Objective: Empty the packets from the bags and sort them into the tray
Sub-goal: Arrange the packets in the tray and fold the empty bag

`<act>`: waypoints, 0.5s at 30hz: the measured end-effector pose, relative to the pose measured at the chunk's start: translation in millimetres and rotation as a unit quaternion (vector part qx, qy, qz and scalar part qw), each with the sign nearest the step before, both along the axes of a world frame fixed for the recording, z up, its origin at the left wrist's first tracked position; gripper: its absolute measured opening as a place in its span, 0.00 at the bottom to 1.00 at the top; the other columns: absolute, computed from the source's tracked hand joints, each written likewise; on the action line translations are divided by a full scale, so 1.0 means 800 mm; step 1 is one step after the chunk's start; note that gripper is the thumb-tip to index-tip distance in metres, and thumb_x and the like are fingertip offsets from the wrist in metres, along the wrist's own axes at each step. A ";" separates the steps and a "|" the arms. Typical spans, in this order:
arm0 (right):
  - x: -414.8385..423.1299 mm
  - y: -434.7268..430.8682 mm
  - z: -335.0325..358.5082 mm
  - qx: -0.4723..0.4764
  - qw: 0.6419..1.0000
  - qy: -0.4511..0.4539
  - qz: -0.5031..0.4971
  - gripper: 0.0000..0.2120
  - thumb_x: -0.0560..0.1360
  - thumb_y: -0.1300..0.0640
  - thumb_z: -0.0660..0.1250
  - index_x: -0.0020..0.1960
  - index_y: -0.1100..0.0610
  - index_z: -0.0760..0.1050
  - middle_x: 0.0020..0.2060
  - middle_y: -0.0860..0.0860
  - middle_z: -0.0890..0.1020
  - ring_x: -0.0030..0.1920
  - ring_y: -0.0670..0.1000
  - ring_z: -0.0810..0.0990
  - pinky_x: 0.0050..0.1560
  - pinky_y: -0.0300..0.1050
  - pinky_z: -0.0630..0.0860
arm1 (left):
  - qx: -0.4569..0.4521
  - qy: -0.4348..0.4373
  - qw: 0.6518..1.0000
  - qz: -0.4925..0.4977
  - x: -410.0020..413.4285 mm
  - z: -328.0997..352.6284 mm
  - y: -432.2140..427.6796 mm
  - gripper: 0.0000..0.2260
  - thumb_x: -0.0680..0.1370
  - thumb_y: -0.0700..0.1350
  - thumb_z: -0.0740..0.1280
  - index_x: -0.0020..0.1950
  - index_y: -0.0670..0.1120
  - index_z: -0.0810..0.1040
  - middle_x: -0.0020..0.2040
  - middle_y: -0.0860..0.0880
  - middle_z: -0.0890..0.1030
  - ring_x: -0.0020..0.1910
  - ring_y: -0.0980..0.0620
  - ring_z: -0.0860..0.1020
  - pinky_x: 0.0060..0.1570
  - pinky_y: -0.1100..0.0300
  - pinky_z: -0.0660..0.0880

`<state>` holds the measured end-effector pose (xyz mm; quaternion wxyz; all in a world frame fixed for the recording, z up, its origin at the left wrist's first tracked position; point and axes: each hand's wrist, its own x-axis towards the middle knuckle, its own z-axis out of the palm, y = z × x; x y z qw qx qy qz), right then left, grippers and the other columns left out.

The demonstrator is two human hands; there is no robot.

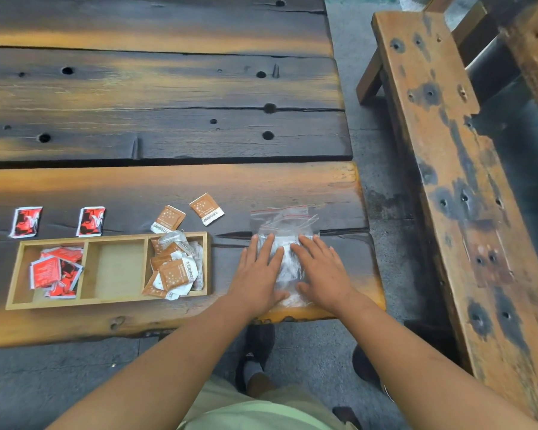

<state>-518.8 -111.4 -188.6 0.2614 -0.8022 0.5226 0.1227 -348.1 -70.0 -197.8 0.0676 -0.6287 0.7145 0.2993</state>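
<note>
A person stood at a dark, weathered wooden counter [168, 187], looking down at both forearms. The left hand [257, 273] and right hand [322, 271] lay flat and spread wide, palms down, side by side on a small pile of clear zip bags [284, 226] near the counter's right front edge. Neither hand gripped anything; they only pressed. The bags looked flat and empty (though the hands hid the lower part, so this could not be confirmed).

To the left sat a shallow wooden tray [13, 293] with three compartments. The left one held red packets [55, 271], the middle one was bare, and the right one was heaped with orange packets [176, 268], some poking over the rim. Just behind the tray, four packets lay loose on the counter: two red and black ones [25, 221] on the left, well apart, and two orange loose packets [168, 218] on the right.

The step in hand seemed to be smoothing the emptied bags. To do it well, the palms would best sweep outward toward the zip ends, feeling for any packet left inside. The four loose packets would then each need to join the matching colour.
</note>
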 end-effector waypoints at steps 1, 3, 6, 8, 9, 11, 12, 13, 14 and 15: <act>0.000 -0.001 0.002 0.005 1.000 -0.012 -0.004 0.39 0.75 0.53 0.71 0.80 0.49 0.55 0.81 0.48 0.53 0.81 0.54 0.45 0.79 0.59 0.51 | -0.005 0.002 1.000 0.007 0.002 0.002 0.001 0.39 0.78 0.60 0.65 0.82 0.49 0.50 0.82 0.48 0.39 0.79 0.39 0.35 0.78 0.40 0.45; 0.004 -0.004 0.007 0.011 0.999 -0.036 -0.015 0.35 0.76 0.53 0.71 0.79 0.50 0.59 0.80 0.49 0.57 0.81 0.54 0.49 0.79 0.56 0.54 | -0.017 0.009 1.000 0.022 0.008 0.006 0.001 0.33 0.80 0.58 0.64 0.80 0.49 0.55 0.82 0.47 0.44 0.80 0.39 0.37 0.78 0.39 0.47; 0.012 -0.008 0.021 -0.007 0.998 -0.055 -0.031 0.29 0.77 0.54 0.70 0.76 0.52 0.65 0.79 0.49 0.60 0.81 0.53 0.52 0.79 0.52 0.54 | -0.032 0.040 0.998 0.039 0.021 0.014 0.002 0.28 0.80 0.54 0.65 0.77 0.48 0.61 0.81 0.46 0.51 0.81 0.41 0.43 0.78 0.43 0.49; 0.019 -0.009 0.033 -0.021 0.997 -0.069 -0.038 0.27 0.78 0.55 0.69 0.75 0.53 0.66 0.78 0.49 0.63 0.80 0.53 0.55 0.79 0.51 0.56 | -0.039 0.061 0.997 0.041 0.031 0.022 0.003 0.26 0.80 0.52 0.65 0.77 0.47 0.63 0.80 0.45 0.57 0.81 0.41 0.47 0.78 0.46 0.51; 0.023 -0.009 0.039 -0.026 0.996 -0.075 -0.037 0.27 0.78 0.55 0.69 0.75 0.53 0.67 0.77 0.50 0.64 0.79 0.52 0.57 0.78 0.51 0.58 | -0.046 0.068 0.996 0.038 0.036 0.026 0.004 0.25 0.80 0.51 0.65 0.76 0.46 0.65 0.78 0.45 0.60 0.80 0.41 0.51 0.78 0.47 0.53; 0.034 -0.009 0.050 -0.029 0.995 -0.087 -0.031 0.25 0.78 0.55 0.69 0.73 0.54 0.69 0.74 0.50 0.68 0.76 0.52 0.62 0.75 0.48 0.62 | -0.066 0.080 0.994 0.034 0.046 0.037 0.003 0.23 0.80 0.50 0.66 0.73 0.45 0.68 0.72 0.45 0.68 0.76 0.43 0.61 0.74 0.50 0.60; 0.041 -0.008 0.055 -0.025 0.995 -0.093 -0.031 0.24 0.78 0.55 0.69 0.72 0.55 0.69 0.72 0.50 0.70 0.74 0.52 0.65 0.73 0.47 0.64 | -0.068 0.090 0.993 0.040 0.052 0.043 0.004 0.21 0.80 0.48 0.66 0.72 0.45 0.70 0.69 0.46 0.71 0.72 0.45 0.66 0.71 0.52 0.64; 0.049 -0.007 0.060 -0.017 0.995 -0.096 -0.032 0.23 0.78 0.55 0.68 0.72 0.54 0.70 0.70 0.50 0.72 0.72 0.52 0.67 0.71 0.47 0.66 | -0.066 0.100 0.991 0.050 0.058 0.049 0.005 0.20 0.79 0.47 0.66 0.71 0.45 0.71 0.66 0.46 0.74 0.68 0.46 0.69 0.68 0.52 0.67; 0.057 -0.005 0.065 -0.008 0.995 -0.097 -0.033 0.22 0.78 0.55 0.68 0.71 0.54 0.70 0.69 0.50 0.73 0.70 0.52 0.69 0.69 0.48 0.68 | -0.067 0.107 0.990 0.058 0.064 0.054 0.006 0.18 0.79 0.45 0.65 0.69 0.45 0.73 0.63 0.46 0.75 0.66 0.46 0.71 0.65 0.51 0.69; 0.066 -0.003 0.069 0.003 0.995 -0.096 -0.032 0.22 0.78 0.54 0.68 0.71 0.54 0.70 0.68 0.50 0.74 0.69 0.52 0.71 0.68 0.48 0.70 | -0.073 0.108 0.989 0.064 0.072 0.058 0.008 0.18 0.79 0.45 0.65 0.68 0.45 0.73 0.62 0.46 0.76 0.64 0.45 0.73 0.64 0.50 0.70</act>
